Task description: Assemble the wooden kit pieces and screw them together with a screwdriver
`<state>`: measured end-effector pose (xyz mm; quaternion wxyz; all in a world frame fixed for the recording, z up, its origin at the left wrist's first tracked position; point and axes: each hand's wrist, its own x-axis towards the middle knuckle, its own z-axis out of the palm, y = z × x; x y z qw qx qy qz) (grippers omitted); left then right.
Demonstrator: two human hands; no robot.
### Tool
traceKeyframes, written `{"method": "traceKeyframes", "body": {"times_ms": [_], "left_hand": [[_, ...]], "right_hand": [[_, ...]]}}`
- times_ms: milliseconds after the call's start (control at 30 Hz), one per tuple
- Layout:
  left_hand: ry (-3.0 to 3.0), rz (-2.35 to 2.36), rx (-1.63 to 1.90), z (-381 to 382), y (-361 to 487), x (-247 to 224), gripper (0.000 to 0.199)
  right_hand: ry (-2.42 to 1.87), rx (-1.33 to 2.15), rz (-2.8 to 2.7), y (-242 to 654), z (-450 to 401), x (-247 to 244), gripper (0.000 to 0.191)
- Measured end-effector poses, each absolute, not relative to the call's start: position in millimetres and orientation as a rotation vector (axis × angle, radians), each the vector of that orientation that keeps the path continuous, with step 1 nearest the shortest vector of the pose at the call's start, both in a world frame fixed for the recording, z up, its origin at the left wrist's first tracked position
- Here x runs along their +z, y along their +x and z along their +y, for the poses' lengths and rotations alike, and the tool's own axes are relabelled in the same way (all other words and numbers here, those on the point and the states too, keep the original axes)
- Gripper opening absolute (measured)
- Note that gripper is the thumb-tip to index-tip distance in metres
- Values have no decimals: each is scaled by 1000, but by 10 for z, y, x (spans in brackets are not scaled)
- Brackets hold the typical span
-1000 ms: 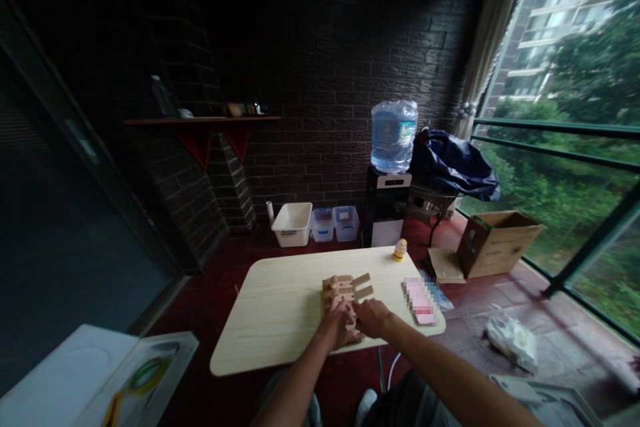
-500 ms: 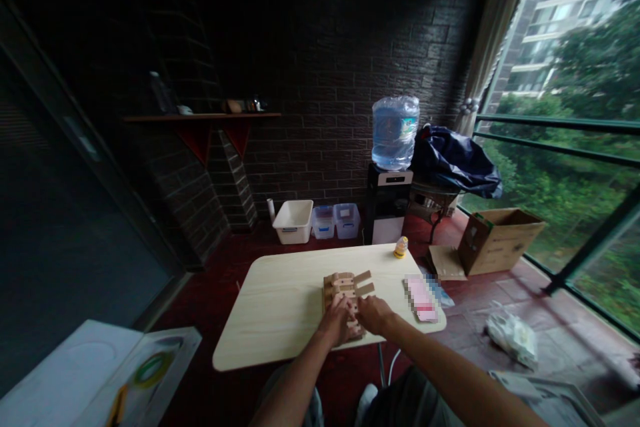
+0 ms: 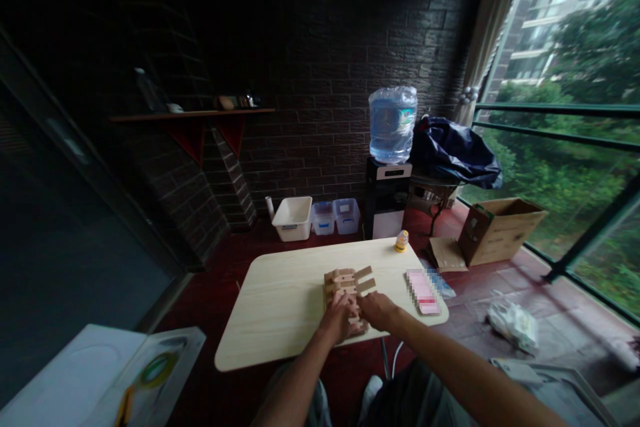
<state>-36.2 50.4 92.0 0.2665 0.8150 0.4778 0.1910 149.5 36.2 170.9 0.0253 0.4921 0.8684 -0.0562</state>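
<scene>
A brown, wooden-looking assembly (image 3: 345,276) with raised rows and small dark dots lies near the front edge of the pale table (image 3: 273,310). Flat brown strips (image 3: 365,273) jut out from its right side. My left hand (image 3: 341,317) rests on the assembly's near half, its fingers bent and closed against it. At the right edge, my right hand (image 3: 379,311) has its fingers curled in around that side, close to the left fingertips. Both hands cover much of the near part, and the exact spot each one grips is hidden.
A small yellow-capped bottle (image 3: 401,241) stands at the table's back right corner. A pink packet (image 3: 423,291) lies by the right edge. Behind the table are plastic bins (image 3: 294,219) and a water dispenser (image 3: 389,197). A cardboard box (image 3: 500,230) sits on the floor at right.
The view has shifted slightly. Both hands stay on the brown assembly in nearly the same place, with no clear change in their hold.
</scene>
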Motion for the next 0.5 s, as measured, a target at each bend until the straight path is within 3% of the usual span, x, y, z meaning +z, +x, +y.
{"method": "traceKeyframes", "body": {"times_ms": [200,367,500], "left_hand": [[2233,1258,531,516,-390,876,26],[2197,1276,553,511,-392,922,27],[2241,1253,509,512,-370,959,21]], "right_hand": [[1753,-194,2561,1597,302,1692,23],[1630,-197,2588,1575,259,1754,41],[1472,-96,2622,1513,282,1727,38]]}}
